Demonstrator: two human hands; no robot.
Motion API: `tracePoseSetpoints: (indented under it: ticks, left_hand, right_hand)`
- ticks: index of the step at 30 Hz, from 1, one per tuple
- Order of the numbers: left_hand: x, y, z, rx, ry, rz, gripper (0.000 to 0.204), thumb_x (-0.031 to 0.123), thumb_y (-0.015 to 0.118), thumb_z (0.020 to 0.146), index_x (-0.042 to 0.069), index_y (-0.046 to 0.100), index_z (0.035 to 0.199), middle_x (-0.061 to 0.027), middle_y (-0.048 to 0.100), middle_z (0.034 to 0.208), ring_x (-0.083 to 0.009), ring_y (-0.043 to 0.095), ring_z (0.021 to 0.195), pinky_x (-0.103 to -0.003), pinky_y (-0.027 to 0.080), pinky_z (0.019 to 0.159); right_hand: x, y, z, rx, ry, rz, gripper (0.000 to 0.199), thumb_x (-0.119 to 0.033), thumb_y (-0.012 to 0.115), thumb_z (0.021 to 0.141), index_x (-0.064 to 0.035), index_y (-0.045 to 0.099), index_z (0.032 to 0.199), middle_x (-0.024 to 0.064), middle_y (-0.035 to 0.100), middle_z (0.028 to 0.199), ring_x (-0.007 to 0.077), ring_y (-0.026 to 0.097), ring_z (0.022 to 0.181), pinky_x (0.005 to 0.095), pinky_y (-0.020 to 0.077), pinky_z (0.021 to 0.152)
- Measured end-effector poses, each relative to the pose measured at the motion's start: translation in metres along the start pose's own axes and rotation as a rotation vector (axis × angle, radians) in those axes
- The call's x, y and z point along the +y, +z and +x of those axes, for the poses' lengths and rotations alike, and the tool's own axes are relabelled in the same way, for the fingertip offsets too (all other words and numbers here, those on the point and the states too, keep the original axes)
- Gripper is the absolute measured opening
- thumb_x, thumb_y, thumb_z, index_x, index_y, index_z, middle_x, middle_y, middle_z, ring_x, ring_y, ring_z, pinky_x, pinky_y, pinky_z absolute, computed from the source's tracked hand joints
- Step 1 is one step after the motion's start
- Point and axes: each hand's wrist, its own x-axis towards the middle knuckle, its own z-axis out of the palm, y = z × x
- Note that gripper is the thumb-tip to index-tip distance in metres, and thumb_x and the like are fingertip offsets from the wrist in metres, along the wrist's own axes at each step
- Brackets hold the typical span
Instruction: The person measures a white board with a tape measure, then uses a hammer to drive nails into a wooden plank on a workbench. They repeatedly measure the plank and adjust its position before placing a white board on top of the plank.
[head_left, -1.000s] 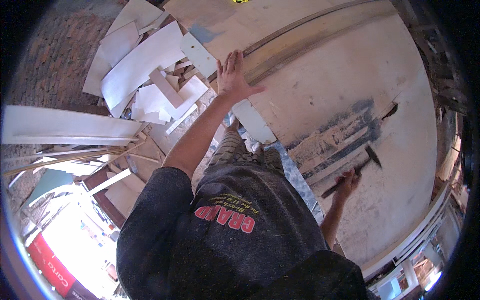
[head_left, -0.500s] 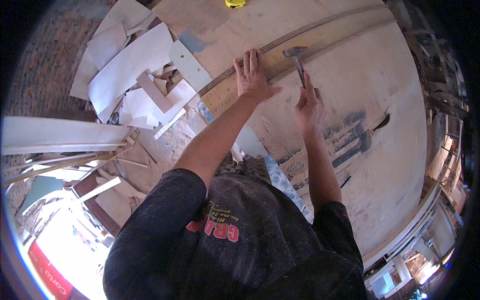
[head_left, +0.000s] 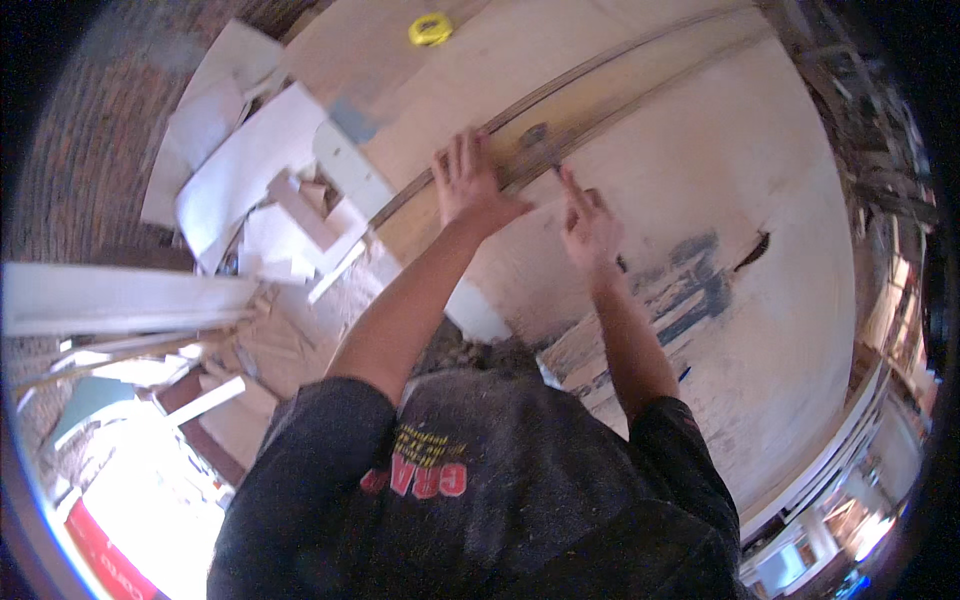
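Head view, center frame: big pale plywood sheet (head_left: 720, 200) with a long wooden strip (head_left: 600, 95) running across it. Left hand (head_left: 472, 185) presses flat on the strip, fingers spread. Right hand (head_left: 590, 225) grips a blurry hammer (head_left: 540, 140) right beside those fingers, so a glancing blow could smash them. Small yellow tape measure (head_left: 430, 28) sits top center.

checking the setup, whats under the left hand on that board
The left hand lies flat on a long wooden strip that runs across the large pale board. The stretch of strip beneath the palm is covered. The right hand holds a hammer beside it.
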Motion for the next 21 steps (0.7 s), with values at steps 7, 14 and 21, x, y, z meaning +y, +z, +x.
tracePoseSetpoints:
  ticks: [7,14,21]
  left_hand:
    - [0.010,0.004,0.002,0.004,-0.043,0.084,0.128,0.068,0.070,0.055,0.003,0.005,0.145,-0.0128,0.007,0.152,-0.0270,0.004,0.141,-0.050,0.000,0.112]
    - [0.011,0.005,0.006,-0.027,-0.081,0.150,0.131,0.068,0.071,0.053,0.005,0.003,0.146,-0.0118,0.005,0.153,-0.0257,0.002,0.141,-0.050,0.000,0.112]
    - [0.007,0.014,0.004,0.082,-0.029,0.143,0.133,0.067,0.075,0.048,0.004,0.009,0.145,-0.0166,0.013,0.149,-0.0299,0.009,0.140,-0.055,0.007,0.110]
  right_hand:
    - [0.088,-0.011,0.061,0.233,0.300,0.886,0.035,-0.010,0.060,0.085,-0.0099,0.057,0.120,-0.0029,0.051,0.069,0.0068,0.051,0.057,0.0240,0.0433,0.050]
    - [0.188,-0.068,0.118,0.341,0.510,1.189,0.040,-0.016,0.055,0.089,-0.0092,0.048,0.128,0.0009,0.053,0.069,0.0089,0.052,0.059,0.0265,0.0429,0.050]
    - [0.307,-0.059,0.237,0.439,0.602,0.097,0.048,-0.023,0.044,0.091,-0.0167,0.035,0.139,0.0218,0.063,0.100,0.0397,0.062,0.089,0.0500,0.0476,0.075]
